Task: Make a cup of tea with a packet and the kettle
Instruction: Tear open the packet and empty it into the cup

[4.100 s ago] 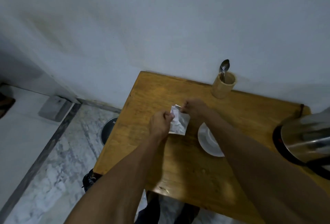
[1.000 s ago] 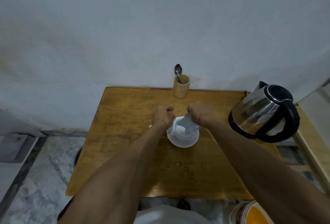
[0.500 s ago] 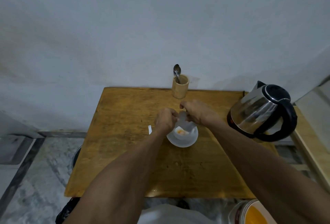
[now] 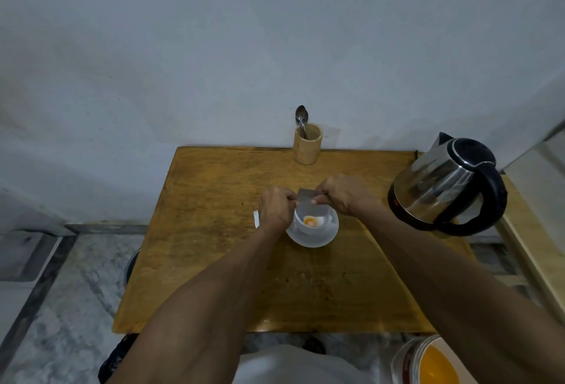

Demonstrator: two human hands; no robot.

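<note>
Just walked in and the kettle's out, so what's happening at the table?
A person holds a packet with both hands, left hand and right hand, tipped over a white cup on a saucer. Orange powder lies in the cup. The kettle stands untouched to the right; a spoon waits in its holder.

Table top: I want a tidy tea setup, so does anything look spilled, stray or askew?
One stray bit: a small white scrap lies on the table just left of the saucer, partly behind the left hand. No powder shows outside the cup. The kettle only looks tilted, likely from the wide lens.
</note>
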